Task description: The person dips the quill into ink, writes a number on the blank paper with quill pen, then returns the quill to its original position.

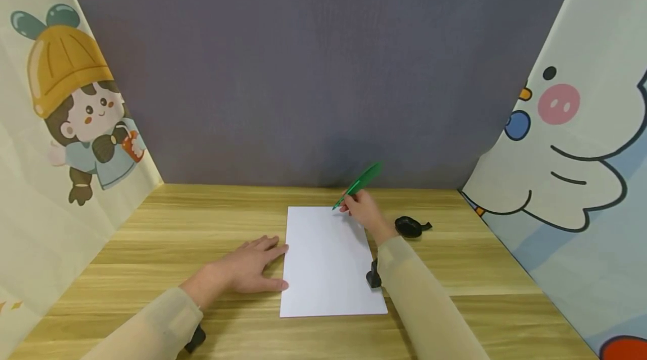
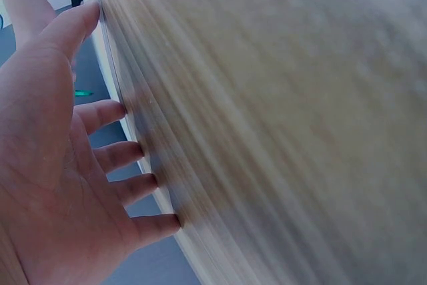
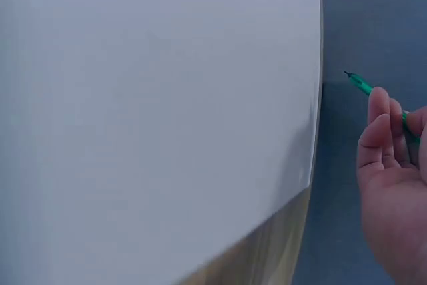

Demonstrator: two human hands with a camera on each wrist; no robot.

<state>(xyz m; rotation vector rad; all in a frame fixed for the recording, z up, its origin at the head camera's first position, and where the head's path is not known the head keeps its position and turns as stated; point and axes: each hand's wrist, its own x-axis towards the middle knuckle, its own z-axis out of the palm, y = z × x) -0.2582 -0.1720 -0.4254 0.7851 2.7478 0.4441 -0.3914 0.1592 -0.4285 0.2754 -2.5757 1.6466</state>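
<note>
- We look down on a wooden desk (image 1: 202, 219), where a white sheet of paper (image 1: 323, 264) lies flat between a person's two forearms, its long sides running away from the wearer, within easy reach of both hands, we judge.
- The right hand (image 1: 365, 209) has its grip clamped on a green pen (image 1: 361, 182) at the sheet's far end, thumb and fingers pinching it low, an arrangement we would expect to give close control of the point.
- The pen slants, its broad leaf-like top leaning up and to the right; we think this leaves the tip in plain sight.
- From the right wrist, we see the tip apart from the paper, on which we can make out no marks.
- The left hand (image 1: 247, 267) holds nothing: its grip is spread, digits apart, thumb and forefinger at the sheet's left edge, the other fingertips on the desk, apparently to steady the page.
- Just beside the right wrist we spot a black rounded object (image 1: 408, 227); whether it rests on the desk or is fixed to the wrist, we cannot tell.
- Behind, a dark backdrop (image 1: 323, 68) closes off the far side.
</note>
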